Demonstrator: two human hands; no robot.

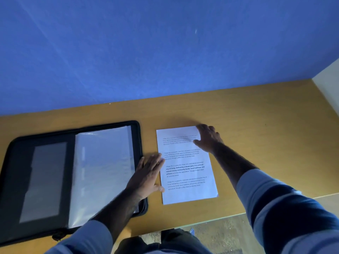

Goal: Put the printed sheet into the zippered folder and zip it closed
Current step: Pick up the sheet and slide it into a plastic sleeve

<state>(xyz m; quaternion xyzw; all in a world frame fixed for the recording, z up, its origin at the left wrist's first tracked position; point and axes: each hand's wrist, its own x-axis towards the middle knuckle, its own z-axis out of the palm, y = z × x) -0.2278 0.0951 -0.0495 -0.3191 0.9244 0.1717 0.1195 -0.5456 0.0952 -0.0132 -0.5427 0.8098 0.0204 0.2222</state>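
Observation:
A white printed sheet [189, 191] with several blocks of text lies flat on the wooden table, right of centre. The black zippered folder [16, 162] lies open to its left, with clear plastic sleeves [102, 162] on its right half. My left hand [148, 173] is flat, fingers spread, across the folder's right edge and the sheet's left edge. My right hand [207, 138] rests on the sheet's top right corner with its fingers bent on the paper. Neither hand has lifted the sheet.
The wooden table [256, 125] meets a blue wall [165, 52] at the back. Its front edge runs along the lower right, with a speckled floor [229, 233] below. A pale wall [328, 79] stands at the far right.

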